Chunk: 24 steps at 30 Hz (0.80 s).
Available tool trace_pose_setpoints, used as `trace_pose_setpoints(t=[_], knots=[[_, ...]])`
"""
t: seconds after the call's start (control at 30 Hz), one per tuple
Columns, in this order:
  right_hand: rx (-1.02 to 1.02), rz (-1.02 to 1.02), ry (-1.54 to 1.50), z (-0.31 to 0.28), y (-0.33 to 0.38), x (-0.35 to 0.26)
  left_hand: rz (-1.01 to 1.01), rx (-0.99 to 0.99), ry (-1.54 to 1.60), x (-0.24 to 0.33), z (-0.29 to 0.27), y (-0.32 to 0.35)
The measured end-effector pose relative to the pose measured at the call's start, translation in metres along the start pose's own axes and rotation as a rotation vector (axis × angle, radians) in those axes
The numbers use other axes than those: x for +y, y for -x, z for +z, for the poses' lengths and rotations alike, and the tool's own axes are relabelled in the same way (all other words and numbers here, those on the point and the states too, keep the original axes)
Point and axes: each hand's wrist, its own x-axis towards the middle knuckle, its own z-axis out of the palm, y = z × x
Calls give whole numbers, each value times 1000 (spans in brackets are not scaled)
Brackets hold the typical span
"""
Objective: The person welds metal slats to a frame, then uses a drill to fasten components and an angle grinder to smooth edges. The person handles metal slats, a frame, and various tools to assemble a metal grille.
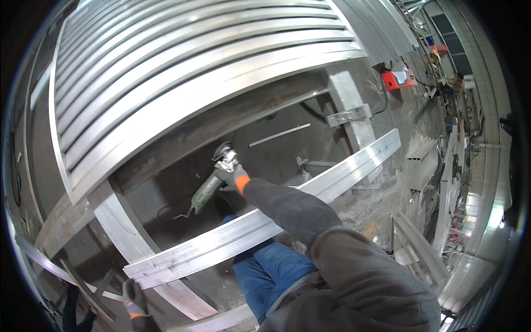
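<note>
My right hand (229, 174), in a grey glove with an orange cuff band, is closed round a green angle grinder (207, 193). The grinder's metal head and round disc (223, 150) point away from me, above the gap between the bench beams. Below my right forearm, a long silver aluminium profile (204, 246) lies slantwise across two supports. At its near left end is my gloved left hand (134, 299), fingers closed at the profile's corner; part of the grip is hard to see.
A large slatted metal panel (210, 61) covers the far side. Pale crossbars (119, 221) carry the profile. A thin strip (279, 135) lies in the gap below. A red box (397, 79) stands at the far right, with stacked metal sections (423, 157) nearer.
</note>
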Motion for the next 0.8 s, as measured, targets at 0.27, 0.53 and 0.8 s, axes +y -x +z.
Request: trace_pose_setpoints(t=[0.27,0.53,0.8], knots=[[-191,-710,148,-151,205,-59,756,-423,56,374,262,73],[-452,-431,263,-288,295,-110,183,-902,164,450,372,171],[253,-826,1107,-557,214,-227,156,-522,-333,437,463,180]])
